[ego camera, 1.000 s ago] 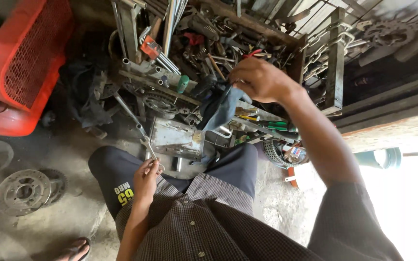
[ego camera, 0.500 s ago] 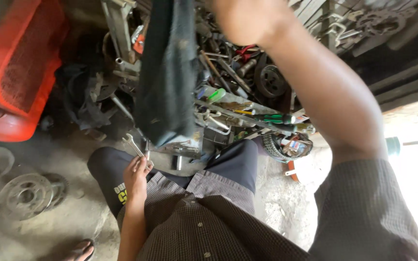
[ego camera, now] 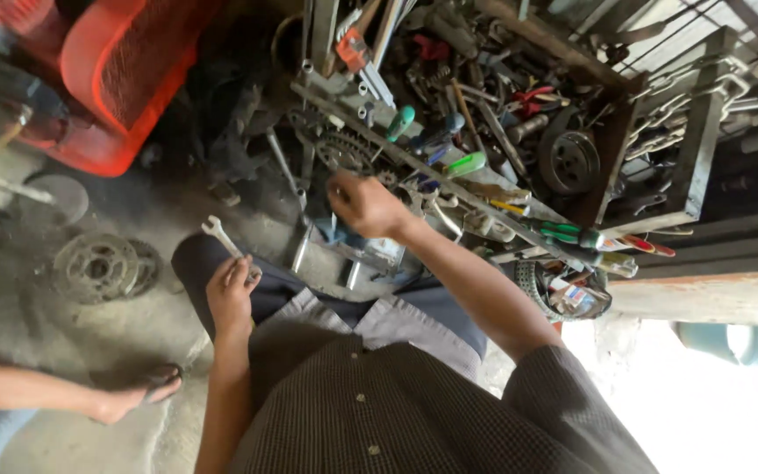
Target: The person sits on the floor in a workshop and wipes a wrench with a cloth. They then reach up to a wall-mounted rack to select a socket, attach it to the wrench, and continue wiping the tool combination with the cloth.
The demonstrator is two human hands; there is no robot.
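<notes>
Nearest to us, our left hand (ego camera: 230, 294) rests on the knee, fingers curled around the shaft of an open-end wrench (ego camera: 221, 237); its jaw end sticks out to the far left, over the floor (ego camera: 72, 351). Wrench in hand but not applied to any fastener, so we judge the wrench work not started.

Just beyond, our right hand (ego camera: 363, 204) is closed in a pinch over the grey metal box part (ego camera: 344, 254) that sits on the floor against our legs. We cannot tell what it pinches; something blue shows just under it. Looks like we are at the setup stage on that part.

To the left, a brake disc (ego camera: 98, 265) lies flat, well apart. Farther off, a crate of mixed hand tools (ego camera: 484, 114), with green-handled screwdrivers (ego camera: 572, 235) at its near right edge. A red plastic basket (ego camera: 125, 79) sits far left. Another person's sandalled foot (ego camera: 133, 399) is near left.
</notes>
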